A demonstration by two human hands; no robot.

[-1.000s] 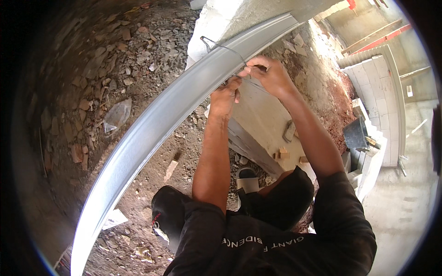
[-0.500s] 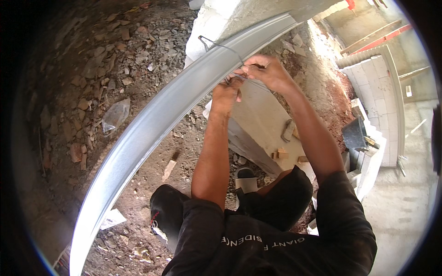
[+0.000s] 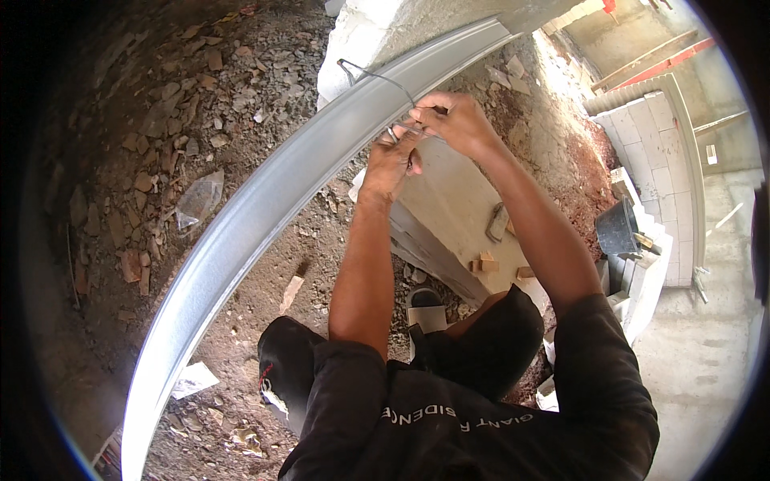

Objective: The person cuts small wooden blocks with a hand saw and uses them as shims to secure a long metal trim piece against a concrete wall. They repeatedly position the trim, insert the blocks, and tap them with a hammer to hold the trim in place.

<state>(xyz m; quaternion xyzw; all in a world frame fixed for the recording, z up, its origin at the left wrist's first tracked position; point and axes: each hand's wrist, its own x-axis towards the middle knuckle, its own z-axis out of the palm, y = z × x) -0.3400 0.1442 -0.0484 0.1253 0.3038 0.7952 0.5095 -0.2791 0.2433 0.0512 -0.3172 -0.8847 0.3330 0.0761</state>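
Note:
A long silver metal channel point(image 3: 281, 168) runs from the lower left to the upper middle, looking curved in the picture. Over its upper part lies a dark bent wire point(image 3: 387, 78), with a hooked end beyond the far edge. At the near edge, my right hand point(image 3: 455, 122) pinches the wire between thumb and fingers. Just to its left and slightly lower, my left hand point(image 3: 391, 164) is closed around more of the wire, a short piece showing between the two hands. The fingertips partly hide how the strands cross.
Behind the channel stands a pale concrete block point(image 3: 361, 48). Beneath my hands is a flat board point(image 3: 449, 200) bearing small wood pieces point(image 3: 484, 262) and a clamp-like tool point(image 3: 497, 224). A black bucket point(image 3: 618, 228) sits at right. Rubble point(image 3: 160, 144) covers the ground at left.
Both hands have shifted slightly at the channel's near edge, and the left has turned a little. The loose strands that stuck out right of the hands are now mostly hidden or drawn in.

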